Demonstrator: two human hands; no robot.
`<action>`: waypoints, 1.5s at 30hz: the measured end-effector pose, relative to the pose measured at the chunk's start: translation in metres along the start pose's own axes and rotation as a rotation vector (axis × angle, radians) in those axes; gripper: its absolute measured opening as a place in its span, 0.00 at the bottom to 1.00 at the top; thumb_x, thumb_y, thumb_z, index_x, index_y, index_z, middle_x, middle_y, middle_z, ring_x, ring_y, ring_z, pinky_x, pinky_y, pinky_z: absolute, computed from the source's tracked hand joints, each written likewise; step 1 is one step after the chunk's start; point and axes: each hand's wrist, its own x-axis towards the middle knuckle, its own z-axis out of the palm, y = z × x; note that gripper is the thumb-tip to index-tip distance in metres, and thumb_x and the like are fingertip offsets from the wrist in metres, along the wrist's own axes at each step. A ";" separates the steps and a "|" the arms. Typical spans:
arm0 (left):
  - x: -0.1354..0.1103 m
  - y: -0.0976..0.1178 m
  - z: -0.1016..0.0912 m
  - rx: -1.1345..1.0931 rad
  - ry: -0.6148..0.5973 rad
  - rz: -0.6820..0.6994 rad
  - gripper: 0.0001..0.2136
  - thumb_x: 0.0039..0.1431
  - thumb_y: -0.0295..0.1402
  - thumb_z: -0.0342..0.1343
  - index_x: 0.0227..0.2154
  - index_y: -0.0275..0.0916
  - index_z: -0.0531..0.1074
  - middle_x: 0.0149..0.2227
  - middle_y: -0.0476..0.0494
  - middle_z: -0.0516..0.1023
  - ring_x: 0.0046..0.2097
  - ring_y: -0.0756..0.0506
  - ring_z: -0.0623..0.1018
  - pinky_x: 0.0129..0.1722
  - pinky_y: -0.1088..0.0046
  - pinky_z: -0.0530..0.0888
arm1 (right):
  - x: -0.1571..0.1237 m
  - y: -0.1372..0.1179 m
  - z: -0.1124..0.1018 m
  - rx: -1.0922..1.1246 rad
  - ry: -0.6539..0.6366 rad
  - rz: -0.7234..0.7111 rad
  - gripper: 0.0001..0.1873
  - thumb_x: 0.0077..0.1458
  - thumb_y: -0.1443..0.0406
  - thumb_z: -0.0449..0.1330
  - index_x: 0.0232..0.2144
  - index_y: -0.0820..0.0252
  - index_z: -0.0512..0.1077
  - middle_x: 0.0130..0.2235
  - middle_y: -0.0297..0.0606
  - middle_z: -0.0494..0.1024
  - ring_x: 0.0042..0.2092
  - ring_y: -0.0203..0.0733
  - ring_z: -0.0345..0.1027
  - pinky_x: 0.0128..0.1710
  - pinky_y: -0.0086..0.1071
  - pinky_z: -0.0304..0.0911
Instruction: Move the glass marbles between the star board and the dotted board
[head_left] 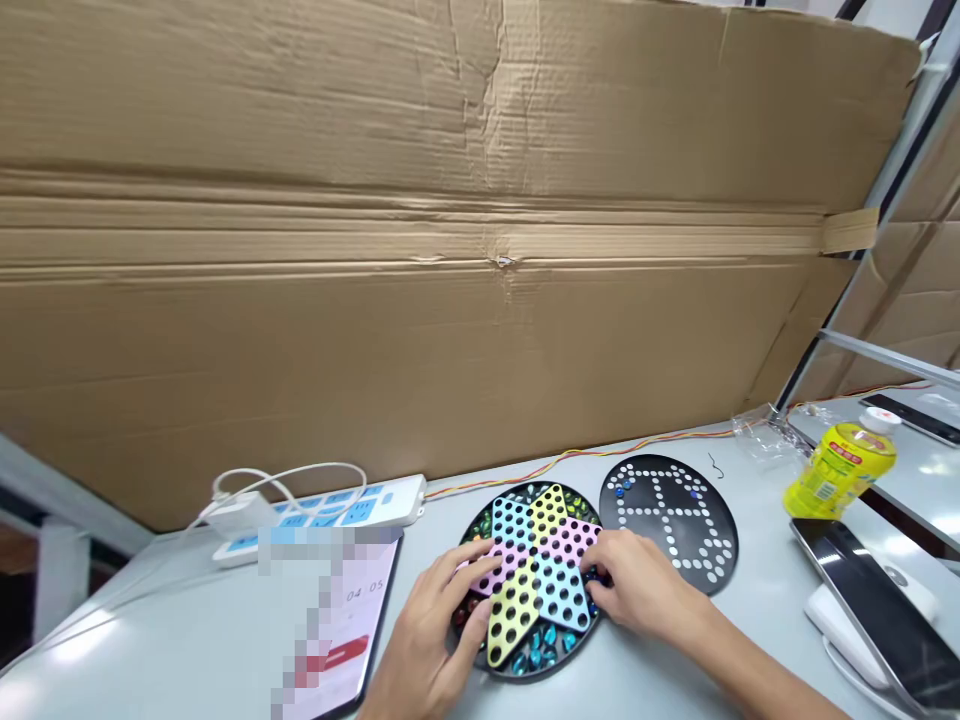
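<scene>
A: You have a Chinese checkers board (534,575) right in front of you, its 6-pointed star coloured in yellow, pink and blue.

B: Yes, and it sits in a round black tray (525,681) on the pale surface (225,630). Where is your left hand (427,620)?

A: At the board's left side. Your fingers reach over the left pink point, and your thumb stands apart from them at the edge of the nearest yellow point.

B: Your right hand (637,580) is at the opposite side, then, with its fingers curled down over the dark blue marbles (594,606) between a pink point and a blue point.

A: Can you be told whether it grips a marble?

B: No, your fingertips are partly hidden, so I cannot tell. You also have teal marbles (535,658) in the compartment closest to you, and red marbles (466,607) near your left thumb.

A: Just beyond your right hand lies a black disc (645,545) with white dots, and a few small blue marbles (619,490) rest on it.

B: Farther right you have a yellow-labelled bottle (838,470) with a white cap, near a black smartphone (870,610).
</scene>
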 end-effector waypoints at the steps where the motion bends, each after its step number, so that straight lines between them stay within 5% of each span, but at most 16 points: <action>1: 0.000 -0.001 -0.001 0.007 -0.003 0.012 0.15 0.68 0.42 0.49 0.52 0.49 0.73 0.57 0.44 0.75 0.57 0.40 0.75 0.55 0.61 0.75 | 0.001 0.001 0.001 0.016 0.014 0.011 0.12 0.48 0.70 0.59 0.33 0.56 0.81 0.36 0.37 0.80 0.37 0.41 0.70 0.36 0.29 0.57; 8: 0.001 -0.007 -0.003 0.026 -0.019 0.075 0.15 0.67 0.40 0.50 0.52 0.48 0.73 0.57 0.44 0.75 0.55 0.40 0.76 0.53 0.63 0.77 | 0.005 0.014 -0.016 0.305 0.168 0.035 0.13 0.46 0.68 0.60 0.34 0.59 0.82 0.31 0.34 0.80 0.32 0.38 0.69 0.33 0.28 0.60; 13: 0.000 -0.001 -0.002 -0.018 -0.006 0.000 0.15 0.68 0.41 0.48 0.51 0.48 0.74 0.57 0.43 0.75 0.56 0.40 0.75 0.55 0.60 0.75 | 0.006 0.044 -0.034 0.089 0.321 0.195 0.11 0.49 0.69 0.58 0.35 0.58 0.79 0.36 0.36 0.80 0.37 0.42 0.71 0.37 0.32 0.60; 16: 0.000 0.002 -0.002 -0.032 -0.006 -0.015 0.15 0.68 0.42 0.49 0.51 0.48 0.74 0.56 0.42 0.75 0.55 0.39 0.75 0.55 0.59 0.76 | 0.007 0.057 -0.034 -0.015 0.307 0.233 0.11 0.53 0.70 0.56 0.37 0.58 0.77 0.40 0.38 0.79 0.43 0.45 0.71 0.42 0.33 0.60; 20: 0.000 0.003 -0.002 -0.051 -0.005 -0.026 0.15 0.68 0.42 0.48 0.51 0.48 0.74 0.56 0.42 0.75 0.56 0.39 0.75 0.55 0.59 0.75 | 0.006 0.048 -0.028 0.073 0.304 0.051 0.11 0.58 0.66 0.56 0.42 0.58 0.75 0.44 0.40 0.76 0.44 0.43 0.71 0.44 0.33 0.62; 26: 0.001 0.003 -0.004 -0.047 -0.004 -0.030 0.15 0.67 0.43 0.50 0.50 0.48 0.76 0.56 0.43 0.76 0.55 0.39 0.76 0.54 0.60 0.76 | -0.004 0.013 -0.010 0.141 0.053 -0.221 0.09 0.48 0.66 0.64 0.36 0.56 0.76 0.38 0.35 0.77 0.42 0.42 0.68 0.43 0.31 0.61; 35: 0.001 0.001 -0.001 -0.024 -0.004 -0.014 0.15 0.68 0.43 0.48 0.51 0.48 0.75 0.56 0.42 0.76 0.55 0.39 0.76 0.54 0.59 0.77 | -0.009 0.005 -0.005 0.191 -0.038 0.019 0.16 0.44 0.64 0.62 0.39 0.56 0.77 0.39 0.36 0.80 0.42 0.46 0.70 0.43 0.33 0.61; 45: 0.001 0.000 -0.002 -0.014 -0.019 -0.008 0.15 0.68 0.42 0.48 0.51 0.49 0.74 0.56 0.44 0.75 0.56 0.40 0.75 0.54 0.61 0.75 | -0.008 -0.003 -0.002 0.190 -0.015 0.076 0.17 0.40 0.65 0.63 0.37 0.57 0.76 0.39 0.38 0.78 0.41 0.45 0.69 0.40 0.32 0.60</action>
